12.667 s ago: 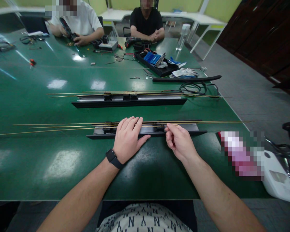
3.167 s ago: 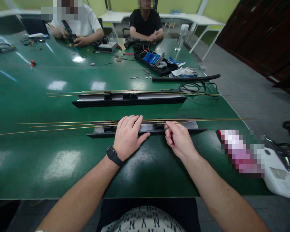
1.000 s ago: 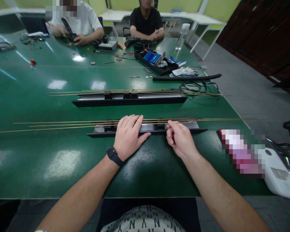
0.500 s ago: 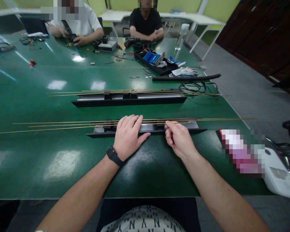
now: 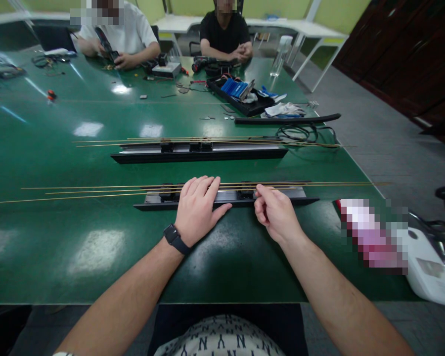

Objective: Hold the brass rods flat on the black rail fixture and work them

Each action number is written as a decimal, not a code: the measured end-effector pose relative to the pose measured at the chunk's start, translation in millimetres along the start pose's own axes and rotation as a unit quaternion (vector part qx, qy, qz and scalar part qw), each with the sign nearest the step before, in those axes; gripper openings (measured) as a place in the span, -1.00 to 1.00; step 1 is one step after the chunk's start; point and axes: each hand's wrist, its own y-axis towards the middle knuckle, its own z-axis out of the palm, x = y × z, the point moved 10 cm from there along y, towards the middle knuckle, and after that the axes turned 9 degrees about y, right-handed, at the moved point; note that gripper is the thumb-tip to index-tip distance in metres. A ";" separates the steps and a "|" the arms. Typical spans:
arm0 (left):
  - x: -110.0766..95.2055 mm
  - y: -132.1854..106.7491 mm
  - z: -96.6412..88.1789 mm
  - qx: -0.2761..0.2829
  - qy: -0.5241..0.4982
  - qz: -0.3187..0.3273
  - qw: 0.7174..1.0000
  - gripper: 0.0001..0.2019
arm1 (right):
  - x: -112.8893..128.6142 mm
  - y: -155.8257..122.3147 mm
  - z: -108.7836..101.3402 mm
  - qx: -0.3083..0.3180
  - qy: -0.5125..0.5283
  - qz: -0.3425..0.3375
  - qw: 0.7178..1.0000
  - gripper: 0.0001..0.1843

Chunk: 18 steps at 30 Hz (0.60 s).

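Note:
In the head view a dark-edged metal rail (image 5: pixel 228 197) lies crosswise before me on the table, with black blocks (image 5: pixel 246 190) set in its channel. Several thin brass-coloured rods (image 5: pixel 96 187) run along its top and reach far beyond its left end. My left hand (image 5: pixel 196 210) rests palm down across the rail and rods, fingers stretched out and thumb apart. To the right of it, my right hand (image 5: pixel 278 210) pinches at the rods with thumb and forefinger, the other fingers curled. Its fingertips partly hide the rod there.
Farther back lies a second rail (image 5: pixel 200 155) with rods and blocks. Behind it are a black strip (image 5: pixel 287 119), coiled cable (image 5: pixel 296 132), gloves (image 5: pixel 285 110) and a black tray (image 5: pixel 252 106). A white device (image 5: pixel 428 267) sits at right. Two people sit opposite.

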 end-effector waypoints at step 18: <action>0.4 -1.1 -0.1 0.000 -0.001 0.002 1.000 -0.39 | 0.2 -0.9 -1.9 -0.018 0.018 0.004 1.000 -0.70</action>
